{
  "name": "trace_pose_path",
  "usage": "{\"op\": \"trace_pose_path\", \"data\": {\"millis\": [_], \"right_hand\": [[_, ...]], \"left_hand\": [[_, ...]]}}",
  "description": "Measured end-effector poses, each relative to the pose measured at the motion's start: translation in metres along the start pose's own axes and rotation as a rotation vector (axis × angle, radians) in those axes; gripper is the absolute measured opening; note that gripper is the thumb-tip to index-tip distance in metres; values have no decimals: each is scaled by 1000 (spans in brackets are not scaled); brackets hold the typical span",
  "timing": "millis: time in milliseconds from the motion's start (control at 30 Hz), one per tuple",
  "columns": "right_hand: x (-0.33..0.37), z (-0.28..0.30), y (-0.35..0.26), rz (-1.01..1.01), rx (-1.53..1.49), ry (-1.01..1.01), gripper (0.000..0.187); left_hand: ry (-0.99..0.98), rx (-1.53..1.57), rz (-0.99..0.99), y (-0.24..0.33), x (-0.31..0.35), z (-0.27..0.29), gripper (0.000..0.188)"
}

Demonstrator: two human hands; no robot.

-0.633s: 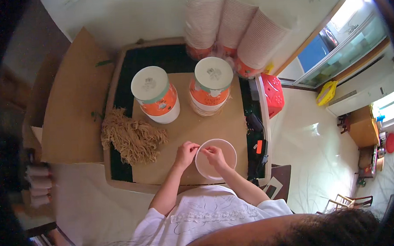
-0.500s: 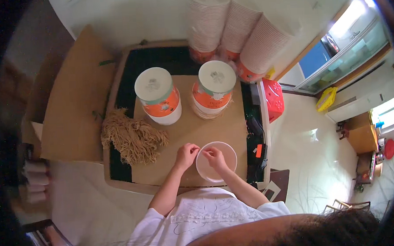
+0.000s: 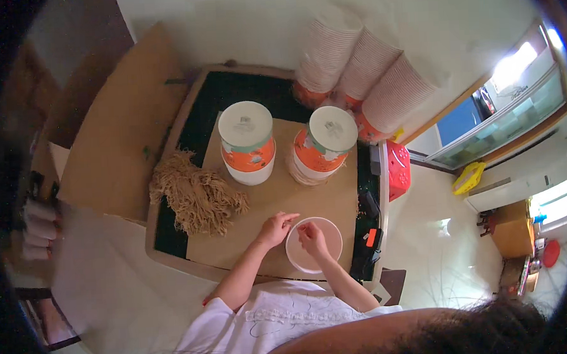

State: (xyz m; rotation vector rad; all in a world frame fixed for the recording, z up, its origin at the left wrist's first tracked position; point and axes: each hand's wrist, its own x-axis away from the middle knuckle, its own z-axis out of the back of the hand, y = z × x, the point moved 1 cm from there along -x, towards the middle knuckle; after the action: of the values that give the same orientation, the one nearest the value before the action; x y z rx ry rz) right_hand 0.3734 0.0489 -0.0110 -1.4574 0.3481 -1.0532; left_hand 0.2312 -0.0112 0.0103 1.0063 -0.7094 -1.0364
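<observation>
Head view: two hands (image 3: 277,230), one bowl (image 3: 331,247), three stacks (image 3: 368,67)

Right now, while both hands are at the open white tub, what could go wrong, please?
First, the left hand is beside the rim and the right hand over the opening, so a sideways bump might tip the open white tub. Second, the heap of tan strands looks loose and tangled; pulling one could drag or knot others. Third, the tall stacks of nested tubs at the far right could topple if knocked.
</observation>
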Motion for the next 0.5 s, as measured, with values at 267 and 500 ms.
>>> {"op": "trace_pose_path", "data": {"millis": [267, 500], "right_hand": [[-1, 0, -4, 143, 57, -2, 9], [4, -3, -15, 137, 18, -18, 8]], "left_hand": [[-94, -87, -56, 13, -2, 8, 24], [-70, -130, -55, 3, -1, 5, 18]]}}
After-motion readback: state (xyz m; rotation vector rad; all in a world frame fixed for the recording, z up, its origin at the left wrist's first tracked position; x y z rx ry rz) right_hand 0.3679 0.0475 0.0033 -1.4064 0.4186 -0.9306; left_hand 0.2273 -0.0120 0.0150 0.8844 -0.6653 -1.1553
